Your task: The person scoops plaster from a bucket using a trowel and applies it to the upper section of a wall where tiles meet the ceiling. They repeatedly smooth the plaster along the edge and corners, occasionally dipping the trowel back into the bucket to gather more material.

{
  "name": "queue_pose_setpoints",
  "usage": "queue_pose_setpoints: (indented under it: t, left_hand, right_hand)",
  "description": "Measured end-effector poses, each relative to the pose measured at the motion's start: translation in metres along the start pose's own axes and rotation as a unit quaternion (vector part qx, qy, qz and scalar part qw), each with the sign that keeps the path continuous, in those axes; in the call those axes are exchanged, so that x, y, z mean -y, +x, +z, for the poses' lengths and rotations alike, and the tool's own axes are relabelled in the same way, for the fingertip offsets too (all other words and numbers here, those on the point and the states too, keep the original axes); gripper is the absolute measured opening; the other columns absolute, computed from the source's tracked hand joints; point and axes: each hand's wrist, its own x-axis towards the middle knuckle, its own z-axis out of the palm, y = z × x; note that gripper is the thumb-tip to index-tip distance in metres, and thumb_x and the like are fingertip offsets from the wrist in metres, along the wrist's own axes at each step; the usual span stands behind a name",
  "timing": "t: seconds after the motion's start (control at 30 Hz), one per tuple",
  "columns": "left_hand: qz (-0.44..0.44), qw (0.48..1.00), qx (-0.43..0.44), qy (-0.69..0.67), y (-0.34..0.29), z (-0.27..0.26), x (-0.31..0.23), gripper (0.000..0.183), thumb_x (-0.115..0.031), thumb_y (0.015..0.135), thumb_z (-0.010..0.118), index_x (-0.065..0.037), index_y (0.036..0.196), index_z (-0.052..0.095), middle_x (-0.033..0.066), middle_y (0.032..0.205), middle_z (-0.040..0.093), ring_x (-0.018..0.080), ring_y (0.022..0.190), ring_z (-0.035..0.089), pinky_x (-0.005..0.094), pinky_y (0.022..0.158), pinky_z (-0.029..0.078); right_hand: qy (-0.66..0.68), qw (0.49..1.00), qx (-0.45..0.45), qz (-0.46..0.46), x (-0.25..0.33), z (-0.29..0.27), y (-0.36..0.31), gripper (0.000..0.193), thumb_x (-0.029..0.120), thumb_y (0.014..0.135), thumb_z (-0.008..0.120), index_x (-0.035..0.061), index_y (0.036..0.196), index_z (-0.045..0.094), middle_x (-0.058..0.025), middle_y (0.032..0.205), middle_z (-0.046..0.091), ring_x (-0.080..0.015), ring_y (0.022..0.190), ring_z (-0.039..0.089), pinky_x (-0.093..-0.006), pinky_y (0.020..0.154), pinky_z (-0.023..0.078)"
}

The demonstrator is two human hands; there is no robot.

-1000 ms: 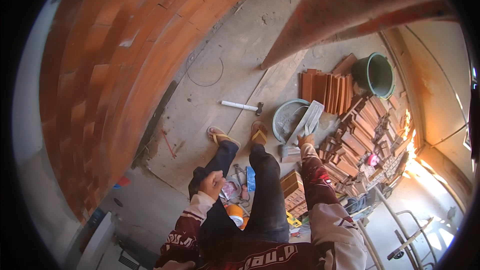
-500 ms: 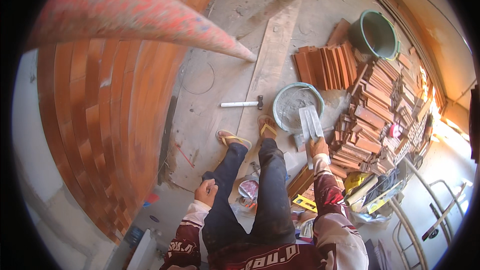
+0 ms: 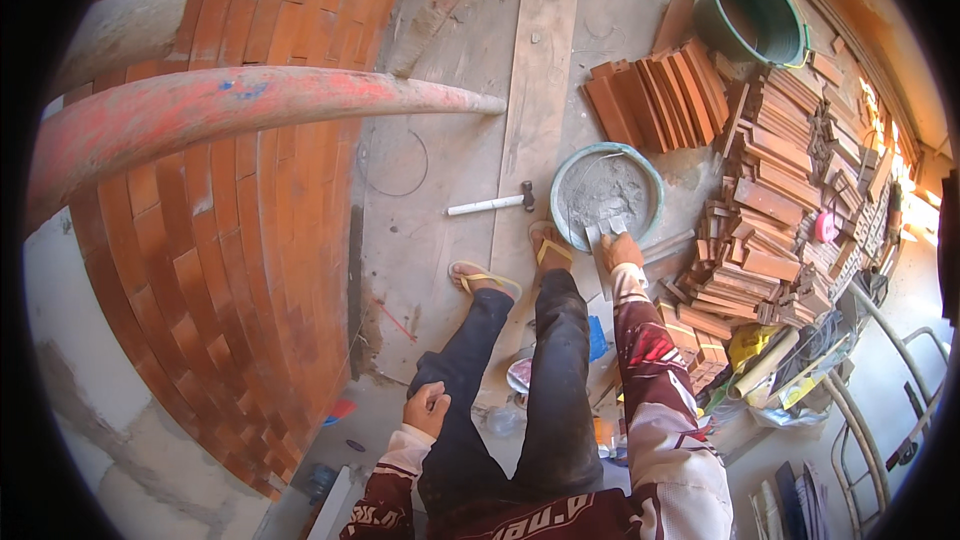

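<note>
My right hand [image 3: 622, 252] grips a trowel by its handle at the near edge of a round greenish tub [image 3: 606, 148]. The metal trowel [image 3: 598, 243] dips toward the grey wet mortar [image 3: 598, 190] inside; part of its blade lies hidden by the hand. On my left knee rests my left hand [image 3: 427, 408], its fingers curled in with nothing seen in them.
A hammer [image 3: 490, 205] lies left of the tub. Stacked clay tiles [image 3: 655, 100] and a big pile of reddish pieces [image 3: 765, 210] spread rightward, below a green bucket [image 3: 755, 15]. A red-streaked pole [image 3: 270, 100] crosses before the brick wall [image 3: 200, 280].
The trowel has come down from above the tub's right side to its near edge, turning toward the mortar. My left hand stays at the knee. The view has shifted.
</note>
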Motion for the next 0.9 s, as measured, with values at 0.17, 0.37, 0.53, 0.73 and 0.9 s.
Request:
queue_pose_setpoints:
  t: [0.17,0.37,0.53,0.73,0.9]
  left_hand:
    - [0.011,0.999,0.005,0.039,-0.003,-0.004,0.001,0.033,-0.014,0.084,0.064,0.001,0.113,0.059,0.0161,0.106,0.066,0.0231,0.098,0.065,0.032,0.086,0.05]
    - [0.018,0.999,0.014,0.031,-0.007,0.0,-0.007,0.033,-0.013,0.084,0.064,0.002,0.113,0.059,0.0159,0.106,0.066,0.0229,0.098,0.065,0.0318,0.087,0.049]
    - [0.027,0.999,0.029,0.037,-0.006,-0.001,-0.02,0.034,-0.012,0.084,0.064,0.004,0.113,0.057,0.017,0.107,0.065,0.0233,0.099,0.064,0.0316,0.088,0.049]
    - [0.026,0.998,0.028,0.047,-0.009,-0.01,-0.021,0.034,-0.012,0.084,0.064,0.004,0.113,0.057,0.0178,0.108,0.065,0.0239,0.1,0.064,0.0324,0.088,0.049]
    - [0.031,0.997,0.019,0.07,-0.013,-0.015,-0.026,0.034,-0.013,0.084,0.063,0.004,0.113,0.057,0.0183,0.108,0.065,0.0249,0.1,0.064,0.0327,0.087,0.049]
  right_hand:
    - [0.019,0.999,-0.019,-0.022,-0.011,-0.005,-0.005,0.052,0.049,0.084,0.053,-0.0002,0.099,0.06,-0.0266,0.1,0.063,-0.0428,0.096,0.06,-0.0492,0.083,0.046]
    - [0.027,0.998,-0.037,-0.04,-0.037,-0.012,-0.025,0.052,0.049,0.084,0.054,-0.0013,0.098,0.057,-0.0285,0.096,0.063,-0.0436,0.092,0.061,-0.0503,0.081,0.047]
    - [0.012,0.999,-0.031,-0.038,-0.047,-0.019,-0.031,0.05,0.046,0.084,0.053,-0.0019,0.098,0.057,-0.0286,0.095,0.063,-0.0439,0.092,0.061,-0.0497,0.08,0.047]
    - [0.0,0.999,-0.019,-0.044,-0.054,-0.021,-0.029,0.047,0.043,0.084,0.055,-0.0018,0.097,0.058,-0.028,0.094,0.064,-0.0431,0.092,0.062,-0.0489,0.081,0.047]
    - [-0.002,0.998,-0.035,-0.049,-0.059,-0.018,-0.037,0.044,0.044,0.083,0.057,0.0016,0.095,0.059,-0.0247,0.097,0.065,-0.0396,0.093,0.063,-0.049,0.08,0.047]
